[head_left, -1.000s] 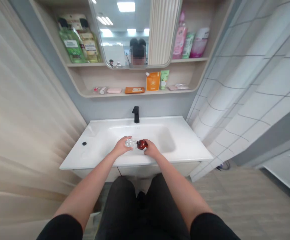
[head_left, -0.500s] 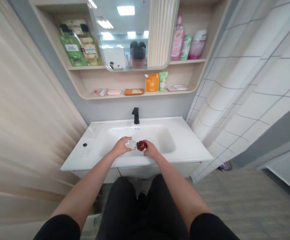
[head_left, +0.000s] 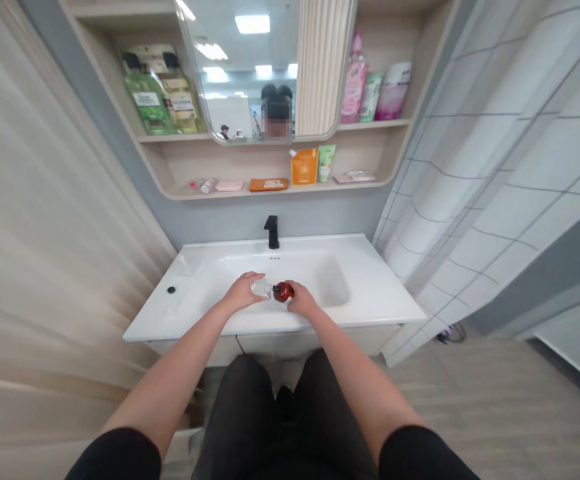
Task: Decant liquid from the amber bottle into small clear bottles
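Over the front part of the white sink (head_left: 330, 277), my left hand (head_left: 243, 291) is closed around a clear, see-through bottle or cup (head_left: 261, 288). My right hand (head_left: 302, 299) grips a dark red-brown bottle (head_left: 283, 292) with a black neck. The two containers are held mouth to mouth, the brown one's black end at or very near the clear one's rim. Whether they touch, and whether any liquid passes between them, I cannot make out. Part of each container is hidden by the fingers.
A black faucet (head_left: 272, 231) stands behind the basin. A small black round cap or stopper (head_left: 171, 290) lies on the left counter. Above, a shelf (head_left: 195, 195) holds an orange pouch (head_left: 304, 167), a green tube (head_left: 325, 163) and a pink soap box (head_left: 229, 186). Curtains hang at both sides.
Both hands and the containers stay in nearly the same place. Only a slight shift of the camera view shows.
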### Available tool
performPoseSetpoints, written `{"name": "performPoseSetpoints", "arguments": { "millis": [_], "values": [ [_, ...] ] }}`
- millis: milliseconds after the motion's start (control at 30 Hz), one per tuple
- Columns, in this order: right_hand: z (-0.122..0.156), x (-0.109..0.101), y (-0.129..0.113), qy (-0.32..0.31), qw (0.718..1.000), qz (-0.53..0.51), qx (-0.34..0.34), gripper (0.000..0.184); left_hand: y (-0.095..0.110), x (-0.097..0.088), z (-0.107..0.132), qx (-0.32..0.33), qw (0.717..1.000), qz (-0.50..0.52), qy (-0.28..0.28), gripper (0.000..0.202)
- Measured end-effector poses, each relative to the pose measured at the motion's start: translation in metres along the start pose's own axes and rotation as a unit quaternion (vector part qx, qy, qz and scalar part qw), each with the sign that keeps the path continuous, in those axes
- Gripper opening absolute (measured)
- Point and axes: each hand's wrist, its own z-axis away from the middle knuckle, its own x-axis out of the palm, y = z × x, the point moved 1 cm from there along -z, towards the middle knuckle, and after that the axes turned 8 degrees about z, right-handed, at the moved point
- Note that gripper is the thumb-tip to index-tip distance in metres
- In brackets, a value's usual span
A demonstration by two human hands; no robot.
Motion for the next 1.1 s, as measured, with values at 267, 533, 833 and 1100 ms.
{"name": "performPoseSetpoints", "arguments": {
  "millis": [267,533,833,1100],
  "values": [
    [0.001,0.000,0.000,-0.004,1.000,0.016,-0.004,0.086,-0.001,-0.001,-0.003,0.020,1.000,-0.014,-0.006,0.076],
    [0.000,0.001,0.002,-0.009,1.000,0.016,0.001,0.087,0.002,-0.004,-0.006,0.031,0.995,-0.080,-0.041,0.078],
    [0.001,0.001,0.003,-0.016,0.999,0.027,0.008,0.089,0.005,-0.007,-0.009,0.044,0.988,-0.128,-0.070,0.081],
    [0.001,0.001,0.002,-0.019,0.999,0.028,0.003,0.088,0.009,-0.008,-0.012,0.036,0.986,-0.142,-0.078,0.082]
  ]
}}
